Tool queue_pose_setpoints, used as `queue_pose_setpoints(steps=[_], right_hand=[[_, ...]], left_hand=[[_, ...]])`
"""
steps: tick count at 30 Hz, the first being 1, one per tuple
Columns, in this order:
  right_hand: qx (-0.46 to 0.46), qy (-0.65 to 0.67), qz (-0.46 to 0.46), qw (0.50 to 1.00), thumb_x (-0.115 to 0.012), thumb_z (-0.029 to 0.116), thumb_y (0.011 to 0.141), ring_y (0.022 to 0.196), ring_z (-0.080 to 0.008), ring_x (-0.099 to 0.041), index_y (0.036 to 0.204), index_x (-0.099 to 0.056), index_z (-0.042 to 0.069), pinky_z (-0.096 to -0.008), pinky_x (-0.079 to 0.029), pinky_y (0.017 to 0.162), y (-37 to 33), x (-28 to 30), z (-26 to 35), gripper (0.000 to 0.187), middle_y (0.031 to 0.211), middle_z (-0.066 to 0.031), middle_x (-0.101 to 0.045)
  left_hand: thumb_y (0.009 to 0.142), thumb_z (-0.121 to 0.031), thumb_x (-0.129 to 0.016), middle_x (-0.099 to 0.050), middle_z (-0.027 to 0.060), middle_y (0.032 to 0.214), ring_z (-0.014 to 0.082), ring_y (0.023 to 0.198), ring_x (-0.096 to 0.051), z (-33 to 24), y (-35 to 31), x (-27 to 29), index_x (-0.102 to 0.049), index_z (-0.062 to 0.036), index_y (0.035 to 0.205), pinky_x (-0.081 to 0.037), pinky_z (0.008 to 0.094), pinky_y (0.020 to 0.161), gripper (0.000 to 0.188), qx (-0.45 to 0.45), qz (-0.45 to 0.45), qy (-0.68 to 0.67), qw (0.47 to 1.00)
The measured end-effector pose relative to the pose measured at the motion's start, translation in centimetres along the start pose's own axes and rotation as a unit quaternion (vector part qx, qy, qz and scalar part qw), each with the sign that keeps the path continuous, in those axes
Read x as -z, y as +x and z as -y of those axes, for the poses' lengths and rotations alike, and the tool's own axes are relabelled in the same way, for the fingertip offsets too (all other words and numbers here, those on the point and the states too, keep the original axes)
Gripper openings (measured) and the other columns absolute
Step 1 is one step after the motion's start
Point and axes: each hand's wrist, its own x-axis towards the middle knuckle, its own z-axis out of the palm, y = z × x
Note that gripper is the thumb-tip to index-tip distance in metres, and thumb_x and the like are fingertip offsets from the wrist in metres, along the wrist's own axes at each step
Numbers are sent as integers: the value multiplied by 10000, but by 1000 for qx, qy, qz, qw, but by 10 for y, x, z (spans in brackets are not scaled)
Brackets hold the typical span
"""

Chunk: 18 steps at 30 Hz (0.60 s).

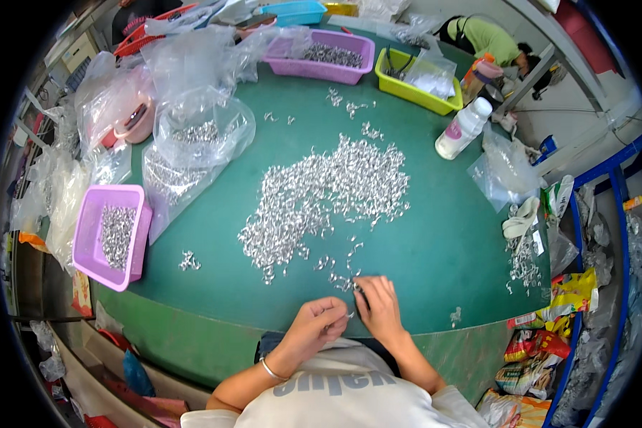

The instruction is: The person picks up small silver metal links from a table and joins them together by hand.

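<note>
My left hand (319, 322) is closed at the table's near edge, thumb and forefinger pinching a small silver metal piece (350, 315). Just right of it, my right hand (380, 305) rests on the table with curled fingers. Its fingertips touch a few loose silver pieces (342, 282); whether any is between them is hidden. Farther out, a wide pile of small shiny silver metal pieces (328, 185), curled like tiny hooks or clasps, covers the middle of the green table (435, 242).
A purple basket (137, 246) of metal pieces stands left, beside plastic bags (192, 143). Another purple basket (285, 68) and a yellow-green basket (406, 91) line the back. A white bottle (464, 130) is at right. Someone in green (488, 39) bends over beyond the table.
</note>
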Motion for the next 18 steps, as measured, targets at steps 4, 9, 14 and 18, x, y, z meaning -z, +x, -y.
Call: queue_pose_setpoints(steps=[4,9,14,18], right_hand=[[4,0,-2,1000,-586,9,730,787,-274,-500,920,-561,23,-360,-391,668,-2,-2,-3,192,868,-101,-542],[-30,94,-52,994,-591,-20,724,762,-279,-517,830,-594,12,-348,-422,665,2,-1,-1,112,803,-112,-551],[-92,163,-55,981,-652,-30,679,702,-249,-546,808,-608,1,-314,-439,626,6,10,0,139,789,-108,-592],[-130,198,-22,971,-649,3,709,649,-194,-551,830,-609,8,-281,-437,589,9,16,-3,128,768,-87,-598]], left_hand=[[839,-159,-505,-408,17,668,80,561,-357,-2,3,1,-463,-50,755,-260,186,455,144,20,15,-24,999],[829,-127,-478,-428,52,695,102,578,-375,-6,4,0,-446,-49,759,-283,189,459,110,20,-15,-17,1000],[806,-94,-456,-465,72,714,120,585,-401,-3,12,2,-488,-17,800,-308,205,470,83,23,-38,-29,999],[799,-85,-463,-501,93,715,131,587,-425,-4,19,4,-517,12,823,-316,212,478,113,4,-32,-10,999]])
